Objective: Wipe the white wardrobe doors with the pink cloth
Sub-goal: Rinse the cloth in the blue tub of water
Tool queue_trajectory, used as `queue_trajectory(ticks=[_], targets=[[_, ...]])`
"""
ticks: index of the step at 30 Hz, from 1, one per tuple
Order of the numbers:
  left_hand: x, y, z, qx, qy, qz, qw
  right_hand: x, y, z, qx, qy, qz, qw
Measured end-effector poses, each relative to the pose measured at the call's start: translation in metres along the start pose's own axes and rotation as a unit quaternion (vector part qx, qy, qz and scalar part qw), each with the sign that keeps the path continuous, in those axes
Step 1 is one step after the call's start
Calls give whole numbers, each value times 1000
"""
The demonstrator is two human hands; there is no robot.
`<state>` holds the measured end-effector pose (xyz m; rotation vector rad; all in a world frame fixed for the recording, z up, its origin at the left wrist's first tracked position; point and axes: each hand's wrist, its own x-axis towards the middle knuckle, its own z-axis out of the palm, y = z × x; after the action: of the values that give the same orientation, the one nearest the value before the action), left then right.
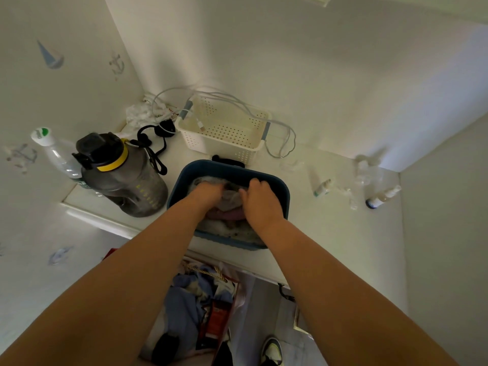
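Left hand (208, 192): inside the blue basin (285, 192), fingers buried in the wet cloths, grip not discernible. Right hand (260, 200): in the same basin, fingers curled down onto the cloths. Pink cloth (228, 214): one, bunched between both hands among paler fabric and suds. Surface (330, 228): one white ledge set in a white-walled corner, left wall bearing faded anchor and sailboat prints. On it: one perforated cream basket (224, 128) just behind the basin, one white cable (282, 133) looped over it; one large grey jug (124, 175) with black lid left of the basin; one clear bottle (56, 154) beside the jug; two small spray bottles (384, 197) to the right. Below the ledge: heaped clothes (184, 299), one shoe (272, 351).
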<state>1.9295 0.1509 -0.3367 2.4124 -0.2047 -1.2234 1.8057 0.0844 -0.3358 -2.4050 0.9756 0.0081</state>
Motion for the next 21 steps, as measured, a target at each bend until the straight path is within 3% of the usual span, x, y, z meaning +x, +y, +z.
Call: queue_trajectory(ticks=[2,4,7,10,13,15,17,19,21], targets=[[6,-6,0,153,66,61,984,-2,-1,7,-11,-52,-2,999],[8,-14,2,234,69,89,966,-2,-3,7,-36,-114,-4,993],[18,-23,4,293,60,121,946,2,-8,7,-17,-181,53,982],[23,-27,1,312,39,103,944,4,-13,5,33,-178,93,979],[9,-25,-4,328,41,145,933,5,-13,-6,58,-186,95,976],[-7,-21,-6,295,28,222,929,3,-18,-21,65,-157,81,982],[-24,-18,-10,212,-37,291,932,2,-22,-36,132,-127,61,981],[-37,-19,-9,100,-98,306,942,-2,-30,-54,191,-104,42,975],[-39,-24,-6,3,-105,304,947,-4,-41,-71,214,-78,17,974]])
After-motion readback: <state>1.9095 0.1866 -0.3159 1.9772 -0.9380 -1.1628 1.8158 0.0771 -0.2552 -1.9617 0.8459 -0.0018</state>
